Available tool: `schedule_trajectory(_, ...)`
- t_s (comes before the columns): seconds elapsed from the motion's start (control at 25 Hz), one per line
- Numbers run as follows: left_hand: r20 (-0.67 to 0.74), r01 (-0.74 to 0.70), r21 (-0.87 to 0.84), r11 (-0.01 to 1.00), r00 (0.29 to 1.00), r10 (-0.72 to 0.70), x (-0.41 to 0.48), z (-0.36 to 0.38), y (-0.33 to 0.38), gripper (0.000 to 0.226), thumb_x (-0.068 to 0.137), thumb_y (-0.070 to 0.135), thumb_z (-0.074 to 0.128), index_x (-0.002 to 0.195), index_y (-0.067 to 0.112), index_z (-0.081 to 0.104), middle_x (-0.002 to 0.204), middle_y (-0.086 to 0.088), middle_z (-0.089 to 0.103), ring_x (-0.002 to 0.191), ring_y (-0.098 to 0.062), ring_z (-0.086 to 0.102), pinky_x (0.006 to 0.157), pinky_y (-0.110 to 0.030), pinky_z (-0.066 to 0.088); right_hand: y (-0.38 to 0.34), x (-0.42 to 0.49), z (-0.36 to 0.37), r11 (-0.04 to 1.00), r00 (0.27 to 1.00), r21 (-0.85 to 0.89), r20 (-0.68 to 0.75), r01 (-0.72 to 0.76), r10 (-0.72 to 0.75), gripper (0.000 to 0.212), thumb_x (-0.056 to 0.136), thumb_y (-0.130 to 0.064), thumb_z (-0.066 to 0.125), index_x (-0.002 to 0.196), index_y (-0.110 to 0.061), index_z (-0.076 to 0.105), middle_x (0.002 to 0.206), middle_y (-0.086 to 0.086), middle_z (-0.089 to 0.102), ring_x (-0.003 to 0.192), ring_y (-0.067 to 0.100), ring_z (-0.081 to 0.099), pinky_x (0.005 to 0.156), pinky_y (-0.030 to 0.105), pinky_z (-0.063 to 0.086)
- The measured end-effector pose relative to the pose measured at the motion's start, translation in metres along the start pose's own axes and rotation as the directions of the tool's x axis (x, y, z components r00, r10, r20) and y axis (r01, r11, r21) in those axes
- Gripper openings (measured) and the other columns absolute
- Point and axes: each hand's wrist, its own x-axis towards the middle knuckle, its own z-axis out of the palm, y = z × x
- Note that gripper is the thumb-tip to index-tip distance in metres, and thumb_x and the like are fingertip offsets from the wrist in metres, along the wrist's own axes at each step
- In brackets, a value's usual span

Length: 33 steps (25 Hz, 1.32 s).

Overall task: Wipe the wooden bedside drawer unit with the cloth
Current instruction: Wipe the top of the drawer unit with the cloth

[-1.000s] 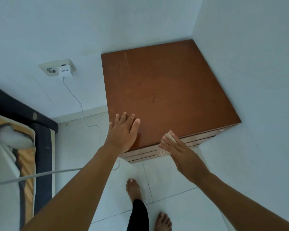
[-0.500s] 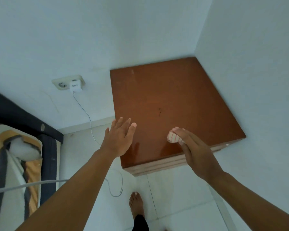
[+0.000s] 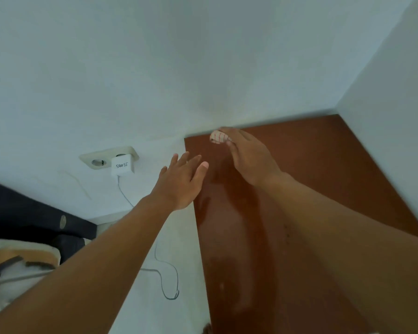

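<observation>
The wooden bedside drawer unit [image 3: 323,174] shows its reddish-brown top, pushed into the corner of two white walls. My right hand [image 3: 249,157] grips a small white cloth with red stripes [image 3: 218,137] at the top's far left corner, close to the back wall. My left hand [image 3: 181,182] hovers with straight, spread fingers over the unit's left edge and holds nothing. A faint sheen lies on the wood under my right forearm.
A white wall socket [image 3: 109,157] with a plugged-in charger [image 3: 122,166] sits left of the unit; its cable [image 3: 164,278] trails over the white floor. A dark bed frame [image 3: 29,213] and bedding [image 3: 17,263] fill the lower left.
My right hand has carried the cloth from the unit's front edge across the top to the far left corner. My left hand lifted off the front left corner and moved forward. The view has tilted up.
</observation>
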Motion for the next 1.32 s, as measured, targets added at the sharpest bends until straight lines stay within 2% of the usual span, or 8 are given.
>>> schedule_trajectory(0.08, 0.001, -0.017, 0.003, 1.0, 1.0, 0.017, 0.035, 0.0, -0.009, 0.059, 0.105, 0.055, 0.017, 0.158, 0.031, 0.029, 0.17, -0.002, 0.016, 0.158, -0.025, 0.002, 0.125, -0.055, 0.011, 0.008, 0.037, 0.017, 1.0, 0.999, -0.012, 0.054, -0.005, 0.006, 0.039, 0.108, -0.018, 0.042, 0.145, -0.018, 0.053, 0.143, 0.006, 0.061, 0.13, 0.028, 0.056, 0.106, 0.032, 0.041)
schedule_trajectory(0.2, 0.025, -0.027, 0.002, 1.0, 0.999, 0.027, 0.068, 0.007, -0.019, 0.056, 0.107, 0.048, 0.018, 0.158, 0.03, 0.028, 0.17, -0.002, 0.015, 0.157, -0.026, 0.002, 0.125, -0.054, 0.011, 0.024, 0.063, 0.042, 1.0, 0.985, -0.022, 0.172, 0.003, 0.0, 0.041, 0.108, -0.019, 0.043, 0.148, -0.018, 0.052, 0.149, 0.007, 0.056, 0.139, 0.028, 0.049, 0.112, 0.032, 0.035)
schedule_trajectory(0.32, 0.035, -0.05, 0.025, 0.998, 0.998, 0.049, 0.073, 0.022, -0.029, 0.056, 0.107, 0.043, 0.015, 0.162, 0.031, 0.016, 0.171, 0.0, 0.006, 0.158, -0.024, -0.001, 0.126, -0.052, 0.006, 0.036, 0.058, 0.069, 0.965, 0.961, -0.257, 0.274, 0.043, 0.03, 0.05, 0.109, -0.038, 0.034, 0.159, -0.031, 0.036, 0.166, -0.003, 0.034, 0.156, 0.027, 0.022, 0.124, 0.045, 0.018)
schedule_trajectory(0.44, 0.017, -0.048, -0.022, 0.999, 0.999, 0.048, 0.068, 0.029, -0.034, 0.055, 0.107, 0.043, 0.013, 0.161, 0.036, 0.011, 0.171, 0.007, 0.0, 0.157, -0.022, -0.007, 0.126, -0.051, 0.001, 0.034, 0.052, 0.075, 0.934, 0.958, -0.356, 0.279, 0.04, 0.066, 0.058, 0.106, -0.049, 0.02, 0.162, -0.038, 0.023, 0.171, -0.008, 0.021, 0.16, 0.026, 0.011, 0.126, 0.049, 0.012)
schedule_trajectory(0.72, 0.085, 0.031, -0.006, 1.0, 0.996, -0.03, 0.067, 0.02, -0.024, 0.056, 0.106, 0.05, 0.01, 0.16, 0.038, 0.014, 0.17, 0.01, -0.002, 0.157, -0.026, -0.008, 0.125, -0.057, 0.0, 0.025, 0.005, 0.066, 0.921, 0.961, -0.385, 0.271, 0.05, 0.061, 0.06, 0.105, -0.048, 0.019, 0.161, -0.032, 0.028, 0.169, -0.004, 0.028, 0.159, 0.028, 0.017, 0.124, 0.05, 0.022)
schedule_trajectory(0.92, 0.12, 0.097, 0.012, 0.995, 0.988, -0.098, 0.054, 0.019, -0.006, 0.067, 0.101, 0.061, 0.003, 0.161, 0.034, 0.018, 0.171, 0.003, -0.001, 0.157, -0.027, -0.01, 0.124, -0.057, -0.002, 0.015, -0.058, 0.057, 0.923, 0.96, -0.38, 0.274, 0.051, 0.06, 0.059, 0.105, -0.048, 0.018, 0.162, -0.032, 0.026, 0.17, -0.004, 0.025, 0.159, 0.027, 0.015, 0.125, 0.049, 0.02)
schedule_trajectory(1.2, 0.042, 0.087, 0.042, 0.995, 0.995, -0.089, -0.048, 0.072, 0.011, 0.067, 0.101, 0.062, 0.006, 0.16, 0.033, 0.02, 0.171, 0.002, 0.002, 0.157, -0.027, -0.008, 0.123, -0.057, 0.001, 0.001, -0.164, 0.041, 0.932, 0.948, -0.363, 0.302, 0.015, 0.103, 0.058, 0.106, -0.05, 0.017, 0.163, -0.038, 0.017, 0.173, -0.008, 0.016, 0.16, 0.024, 0.007, 0.128, 0.047, 0.011)
schedule_trajectory(1.32, 0.054, 0.105, 0.046, 0.993, 0.993, -0.108, -0.089, 0.088, 0.021, 0.068, 0.101, 0.063, 0.006, 0.16, 0.033, 0.02, 0.171, 0.002, 0.002, 0.157, -0.027, -0.007, 0.123, -0.057, 0.001, -0.007, -0.217, 0.032, 0.933, 0.947, -0.359, 0.304, 0.012, 0.105, 0.057, 0.106, -0.05, 0.019, 0.162, -0.04, 0.02, 0.172, -0.008, 0.018, 0.16, 0.024, 0.01, 0.127, 0.048, 0.014)
